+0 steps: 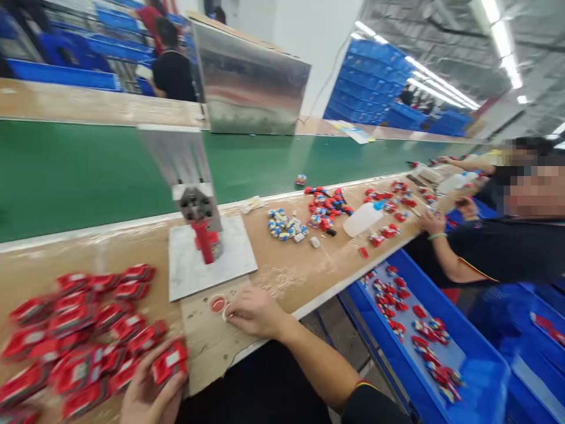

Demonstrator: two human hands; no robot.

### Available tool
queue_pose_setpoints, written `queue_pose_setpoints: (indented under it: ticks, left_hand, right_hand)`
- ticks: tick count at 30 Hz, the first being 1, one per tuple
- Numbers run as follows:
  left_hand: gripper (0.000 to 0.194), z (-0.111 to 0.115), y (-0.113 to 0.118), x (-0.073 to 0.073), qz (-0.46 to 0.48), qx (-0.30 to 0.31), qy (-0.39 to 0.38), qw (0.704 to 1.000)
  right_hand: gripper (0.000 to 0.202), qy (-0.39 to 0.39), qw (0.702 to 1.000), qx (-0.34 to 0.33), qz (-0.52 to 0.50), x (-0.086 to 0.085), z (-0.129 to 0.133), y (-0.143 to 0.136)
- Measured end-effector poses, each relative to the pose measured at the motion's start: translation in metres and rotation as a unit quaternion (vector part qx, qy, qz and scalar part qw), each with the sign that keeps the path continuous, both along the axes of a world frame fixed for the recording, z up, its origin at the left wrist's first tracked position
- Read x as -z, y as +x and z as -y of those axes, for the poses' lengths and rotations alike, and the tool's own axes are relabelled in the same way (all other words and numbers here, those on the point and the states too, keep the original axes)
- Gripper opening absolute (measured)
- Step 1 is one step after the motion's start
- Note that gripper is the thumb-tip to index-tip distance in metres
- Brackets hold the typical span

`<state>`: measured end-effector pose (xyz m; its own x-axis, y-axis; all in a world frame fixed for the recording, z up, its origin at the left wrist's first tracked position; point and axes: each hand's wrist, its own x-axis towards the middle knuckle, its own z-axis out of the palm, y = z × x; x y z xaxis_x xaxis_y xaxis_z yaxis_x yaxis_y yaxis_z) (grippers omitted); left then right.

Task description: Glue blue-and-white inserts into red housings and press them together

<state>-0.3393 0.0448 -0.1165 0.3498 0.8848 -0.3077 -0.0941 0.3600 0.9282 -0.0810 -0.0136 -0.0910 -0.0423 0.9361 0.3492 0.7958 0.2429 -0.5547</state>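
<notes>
My left hand (154,386) grips a red plastic toy part (170,360) with a white patch, fingers wrapped round its sides. Beside it spreads a heap of similar red parts (75,318) with grey edges. My right hand (253,312) rests over a piece of cardboard (198,335), its fingertips pinched at a small whitish thing too blurred to name. Touching or very near those fingertips is a small round dish (218,304) with red inside. Behind the cardboard stands a bench press (196,203) on a white base plate (185,271), with a red cylinder hanging from its head.
To the right lie blue-and-white pieces (285,225), red parts with black ends (326,206) and a white bottle (364,219). A green belt (88,176) runs behind the bench. A blue bin (481,365) holds assembled pieces; a co-worker's hand (432,222) works beyond.
</notes>
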Motion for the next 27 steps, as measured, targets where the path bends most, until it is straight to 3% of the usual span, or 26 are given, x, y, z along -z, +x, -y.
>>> queue_pose_setpoints:
  ticks: [3, 6, 12, 18, 27]
  left_hand:
    - [0.062, 0.009, 0.01, -0.013, 0.032, -0.072, -0.035, 0.996]
    - [0.059, 0.021, 0.025, -0.024, 0.092, -0.103, -0.023, 0.99]
    - [0.061, 0.024, 0.029, -0.023, 0.135, -0.09, -0.002, 0.987]
    - [0.062, 0.019, 0.024, -0.019, 0.154, -0.082, -0.027, 0.984]
    - [0.063, 0.016, 0.023, -0.018, 0.177, -0.062, -0.058, 0.981]
  right_hand:
    - [0.007, 0.063, 0.997, 0.005, -0.044, -0.003, 0.006, 0.0]
    - [0.006, 0.092, 0.992, 0.011, -0.084, -0.011, 0.013, 0.0]
    - [0.011, 0.099, 0.986, -0.015, -0.132, -0.02, 0.012, 0.004]
    - [0.011, 0.115, 0.987, -0.007, -0.116, -0.029, 0.01, 0.003]
    - [0.011, 0.066, 0.991, 0.029, -0.111, -0.019, 0.017, 0.011]
